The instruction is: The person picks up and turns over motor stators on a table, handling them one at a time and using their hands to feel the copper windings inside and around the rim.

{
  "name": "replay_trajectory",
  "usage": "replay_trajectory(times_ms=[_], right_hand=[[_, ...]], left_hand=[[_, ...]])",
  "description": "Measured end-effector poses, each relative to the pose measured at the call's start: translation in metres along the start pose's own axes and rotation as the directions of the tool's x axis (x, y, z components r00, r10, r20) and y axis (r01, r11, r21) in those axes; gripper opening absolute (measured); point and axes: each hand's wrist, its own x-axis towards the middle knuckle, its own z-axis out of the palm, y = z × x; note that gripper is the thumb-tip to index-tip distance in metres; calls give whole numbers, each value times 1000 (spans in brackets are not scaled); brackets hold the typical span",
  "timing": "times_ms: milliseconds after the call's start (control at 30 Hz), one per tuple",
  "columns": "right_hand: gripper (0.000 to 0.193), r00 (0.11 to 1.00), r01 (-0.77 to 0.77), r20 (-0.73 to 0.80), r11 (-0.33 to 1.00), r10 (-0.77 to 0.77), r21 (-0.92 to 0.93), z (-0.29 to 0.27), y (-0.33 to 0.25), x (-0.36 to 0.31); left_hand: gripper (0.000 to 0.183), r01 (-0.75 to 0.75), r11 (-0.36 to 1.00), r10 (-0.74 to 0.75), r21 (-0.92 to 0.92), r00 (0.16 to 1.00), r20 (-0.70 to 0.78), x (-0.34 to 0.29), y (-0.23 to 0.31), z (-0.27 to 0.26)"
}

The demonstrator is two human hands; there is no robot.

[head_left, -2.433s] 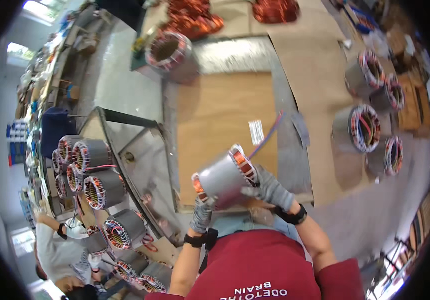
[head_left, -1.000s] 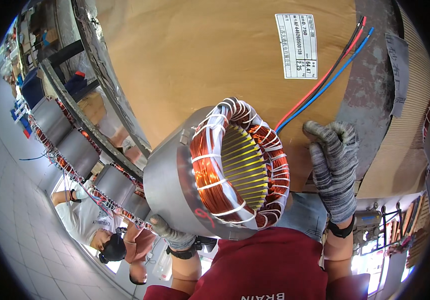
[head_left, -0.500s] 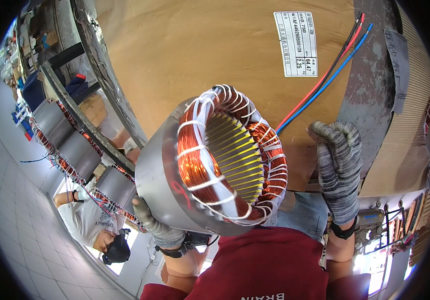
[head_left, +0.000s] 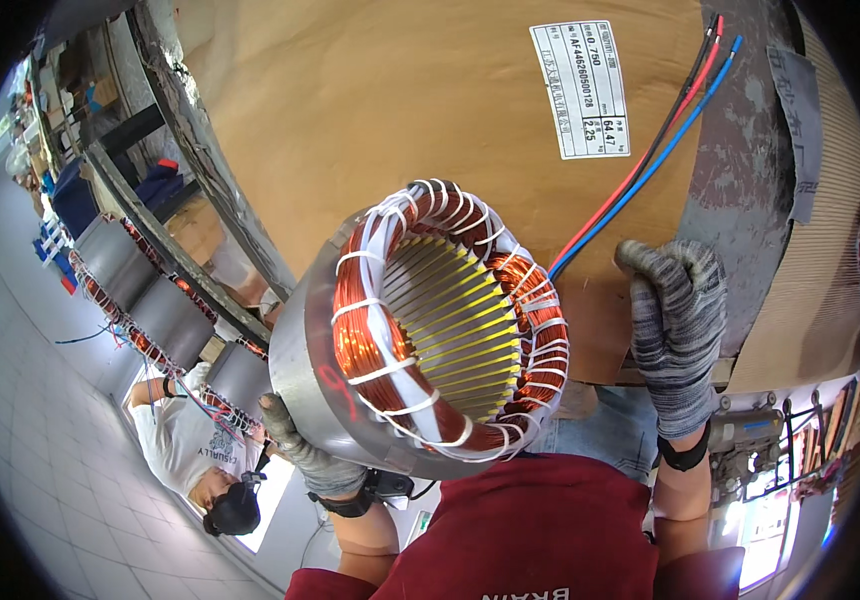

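Observation:
A motor stator point(head_left: 302, 375) with a grey steel shell, white-laced copper windings and yellow slot strips stands tilted in front of me, its open bore facing up and right. My left hand point(head_left: 318, 455), in a grey knit glove, holds the shell's lower left side; part of the fingers is hidden behind it. My right hand point(head_left: 678, 330), gloved too, rests near the bench's edge, right of the stator. Its fingers are loosely bent, with nothing seen in them. Black, red and blue lead wires point(head_left: 640, 172) run from the stator to the upper right over the brown cardboard point(head_left: 370, 90).
A printed white label point(head_left: 580, 90) lies on the cardboard. Worn grey metal point(head_left: 740, 180) and corrugated card point(head_left: 810, 290) lie to the right. More stators point(head_left: 165, 320) stand in a row at the left, beside a metal frame edge point(head_left: 190, 265). Another person point(head_left: 200, 440) is beyond them.
The stator has tipped slightly leftward, with its upper rim a little lower. My left hand has stayed on its shell, and my right hand has barely moved.

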Motion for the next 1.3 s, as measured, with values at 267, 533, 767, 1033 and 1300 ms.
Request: replay_trajectory(times_ms=[267, 533, 767, 1033, 1300], right_hand=[[31, 995, -45, 93, 999, 46, -9, -6, 0, 0], [35, 985, -90, 144, 996, 90, -5, -11, -4, 1], [32, 988, -77, 132, 997, 78, -12, -8, -4, 0], [33, 983, -124, 136, 992, 126, -26, -10, -4, -5], [36, 994, -63, 92, 998, 65, -25, -9, -6, -3]], left_hand=[[53, 354, 252, -535, -901, 827, 175, 35, 16, -15], [48, 473, -4, -573, -881, 721, 390, 71, 12, -21], [46, 535, -56, -491, -843, 721, 489, 81, 24, -32], [43, 649, -189, -289, -737, 681, 673, 114, 11, -45], [47, 443, -146, -386, -884, 797, 464, 83, 22, -18]])
